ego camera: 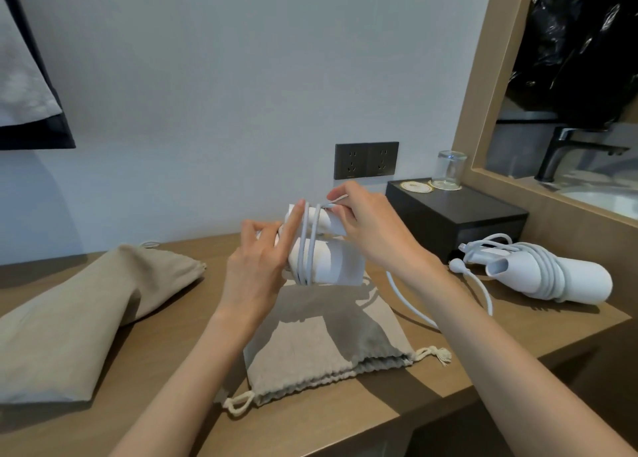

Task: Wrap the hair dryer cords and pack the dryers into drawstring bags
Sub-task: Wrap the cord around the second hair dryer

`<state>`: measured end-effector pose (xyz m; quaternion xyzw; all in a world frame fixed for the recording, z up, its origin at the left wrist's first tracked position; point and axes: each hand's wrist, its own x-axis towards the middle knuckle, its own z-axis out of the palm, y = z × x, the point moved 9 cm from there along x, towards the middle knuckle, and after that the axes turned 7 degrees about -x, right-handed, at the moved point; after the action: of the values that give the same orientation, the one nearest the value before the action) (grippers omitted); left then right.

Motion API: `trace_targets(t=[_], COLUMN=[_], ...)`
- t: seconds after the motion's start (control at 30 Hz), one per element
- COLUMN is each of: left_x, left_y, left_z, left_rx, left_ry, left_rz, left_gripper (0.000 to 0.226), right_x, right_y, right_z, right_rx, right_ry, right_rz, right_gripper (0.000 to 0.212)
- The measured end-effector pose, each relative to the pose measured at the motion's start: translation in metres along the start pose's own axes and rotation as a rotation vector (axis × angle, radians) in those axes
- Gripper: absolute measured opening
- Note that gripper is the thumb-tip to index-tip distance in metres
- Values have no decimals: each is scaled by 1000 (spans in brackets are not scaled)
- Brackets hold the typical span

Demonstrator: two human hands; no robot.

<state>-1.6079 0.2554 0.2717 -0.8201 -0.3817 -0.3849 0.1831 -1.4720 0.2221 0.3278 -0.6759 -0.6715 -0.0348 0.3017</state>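
Note:
A white hair dryer point(340, 265) is held above the wooden counter at centre, folded, with two turns of its grey cord point(307, 246) round it. My left hand point(257, 266) grips the dryer from the left, its forefinger lying along the cord loops. My right hand point(367, 227) pinches the cord at the top of the dryer. The loose end of the cord point(405, 299) trails down to the counter under my right forearm. A beige drawstring bag point(328, 339) lies flat below the dryer. A second white dryer point(549, 273), cord wound round it, lies at the right.
A larger beige bag point(86, 315) lies at the left of the counter point(500, 325). A black box point(455, 220) with a glass point(448, 168) and coasters stands by the wall under a dark double socket point(366, 159). A mirror frame point(490, 87) borders the right.

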Motion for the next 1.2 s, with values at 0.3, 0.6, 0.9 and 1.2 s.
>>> trace_targets(t=[0.3, 0.6, 0.9, 1.2], left_x=[-1, -2, 0, 0], left_y=[-1, -15, -34, -43], left_z=[4, 6, 1, 4], left_rx=[24, -32, -139, -241], left_ry=[-79, -126, -103, -96], left_rz=[-81, -228, -303, -334], left_gripper=[115, 114, 109, 100], right_x=[-7, -20, -40, -50], right_y=[-13, -16, -12, 24], right_z=[10, 22, 32, 59], right_rx=[25, 146, 266, 491], right_ry=[-27, -6, -95, -318], right_rz=[-33, -141, -243, -74], right_gripper=[16, 21, 28, 30])
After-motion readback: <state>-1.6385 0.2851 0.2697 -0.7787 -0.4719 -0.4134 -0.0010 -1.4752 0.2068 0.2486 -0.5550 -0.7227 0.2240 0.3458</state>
